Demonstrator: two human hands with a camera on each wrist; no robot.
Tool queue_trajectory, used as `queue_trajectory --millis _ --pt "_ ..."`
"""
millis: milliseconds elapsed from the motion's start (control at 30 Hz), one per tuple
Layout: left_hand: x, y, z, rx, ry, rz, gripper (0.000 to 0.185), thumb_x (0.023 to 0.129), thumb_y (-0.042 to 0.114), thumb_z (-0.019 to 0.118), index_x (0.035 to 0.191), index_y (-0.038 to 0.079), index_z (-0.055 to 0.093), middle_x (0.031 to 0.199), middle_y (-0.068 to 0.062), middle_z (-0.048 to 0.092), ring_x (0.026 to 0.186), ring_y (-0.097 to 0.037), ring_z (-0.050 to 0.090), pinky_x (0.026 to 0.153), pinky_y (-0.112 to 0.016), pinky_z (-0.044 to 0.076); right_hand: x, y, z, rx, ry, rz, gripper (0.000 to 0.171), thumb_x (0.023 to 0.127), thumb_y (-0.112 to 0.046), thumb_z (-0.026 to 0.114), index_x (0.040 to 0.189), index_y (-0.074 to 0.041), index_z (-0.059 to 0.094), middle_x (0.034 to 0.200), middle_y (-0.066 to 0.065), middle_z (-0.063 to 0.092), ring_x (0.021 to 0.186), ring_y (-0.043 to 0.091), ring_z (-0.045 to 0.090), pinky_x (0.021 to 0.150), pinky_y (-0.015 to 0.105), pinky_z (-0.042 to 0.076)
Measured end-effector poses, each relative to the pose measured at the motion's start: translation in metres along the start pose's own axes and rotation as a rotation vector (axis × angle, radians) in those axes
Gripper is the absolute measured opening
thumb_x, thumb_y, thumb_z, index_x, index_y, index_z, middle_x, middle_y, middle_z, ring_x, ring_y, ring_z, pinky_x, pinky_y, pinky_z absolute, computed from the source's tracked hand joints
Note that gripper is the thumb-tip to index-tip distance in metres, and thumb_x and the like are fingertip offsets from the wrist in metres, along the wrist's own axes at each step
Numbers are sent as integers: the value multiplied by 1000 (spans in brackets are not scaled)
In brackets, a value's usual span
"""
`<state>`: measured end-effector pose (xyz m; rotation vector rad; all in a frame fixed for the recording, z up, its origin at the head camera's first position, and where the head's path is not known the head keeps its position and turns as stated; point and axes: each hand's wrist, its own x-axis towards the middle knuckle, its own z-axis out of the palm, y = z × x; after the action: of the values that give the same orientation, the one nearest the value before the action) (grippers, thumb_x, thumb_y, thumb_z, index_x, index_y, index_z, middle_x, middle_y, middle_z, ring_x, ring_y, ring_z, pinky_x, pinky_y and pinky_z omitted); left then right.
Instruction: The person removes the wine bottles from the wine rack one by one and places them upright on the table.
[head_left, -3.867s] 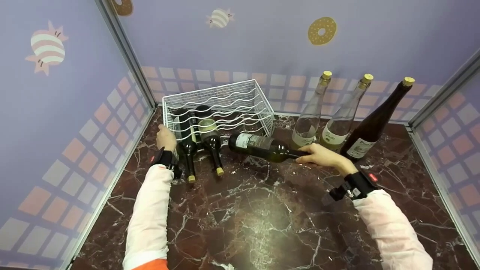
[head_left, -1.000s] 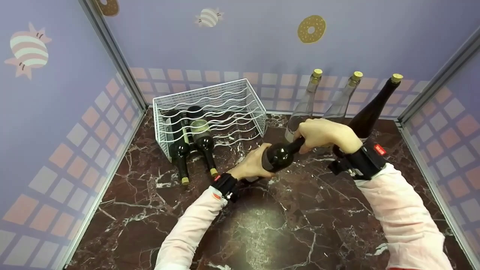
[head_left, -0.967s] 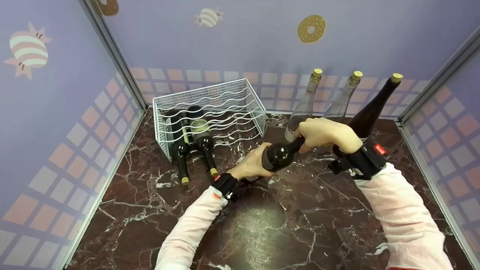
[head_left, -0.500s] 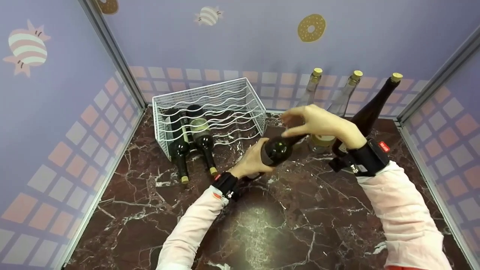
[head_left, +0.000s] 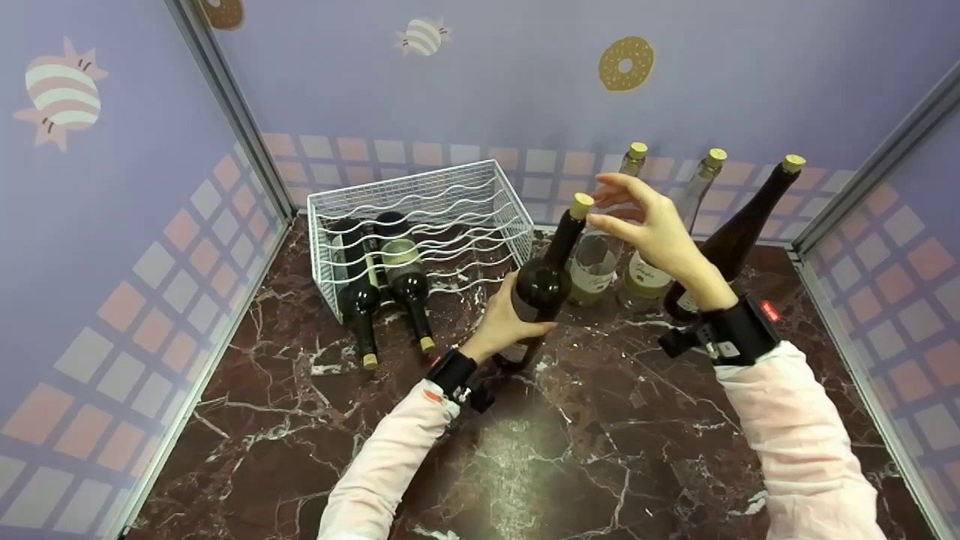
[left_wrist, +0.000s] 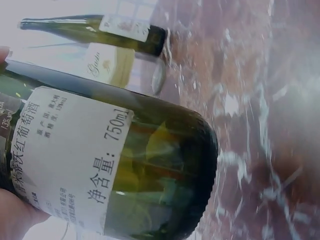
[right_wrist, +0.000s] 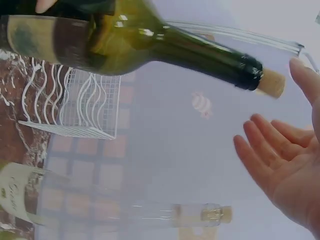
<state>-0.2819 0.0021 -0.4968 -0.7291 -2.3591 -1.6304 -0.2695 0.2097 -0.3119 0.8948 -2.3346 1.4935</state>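
Note:
A dark green corked wine bottle (head_left: 541, 287) leans slightly right, nearly upright. My left hand (head_left: 501, 319) grips it round the body; in the left wrist view the white back label (left_wrist: 70, 155) faces the camera. Whether its base touches the table, I cannot tell. My right hand (head_left: 656, 225) is beside the cork (head_left: 582, 205), fingers spread and holding nothing. The right wrist view shows a gap between those fingers (right_wrist: 265, 145) and the cork. Left of the hands, a white wire wine rack (head_left: 420, 225) holds two dark bottles, one of them a green-labelled bottle (head_left: 409, 281), necks pointing toward me.
Behind my right hand stand two clear corked bottles, the left clear bottle (head_left: 592, 274) and the right clear bottle (head_left: 643, 285), plus a tall brown bottle (head_left: 742, 232). Purple walls (head_left: 480, 82) enclose the dark marble tabletop (head_left: 480, 450) at the back and sides.
My left hand has moved from the rack's side to the bottle's body. The bottle has gone from lying sideways to nearly upright. My right hand has let go of its neck and risen.

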Motion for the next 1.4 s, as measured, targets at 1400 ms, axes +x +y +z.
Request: queue_trajectory --millis 1400 --pt "-12 55 22 -214 39 -78 72 61 7 81 119 -2 39 110 -10 52 100 -19 50 88 -31 36 -16 5 46 29 29 106 27 87 -6 59 110 8 55 96 14 63 81 22 60 70 28 47"
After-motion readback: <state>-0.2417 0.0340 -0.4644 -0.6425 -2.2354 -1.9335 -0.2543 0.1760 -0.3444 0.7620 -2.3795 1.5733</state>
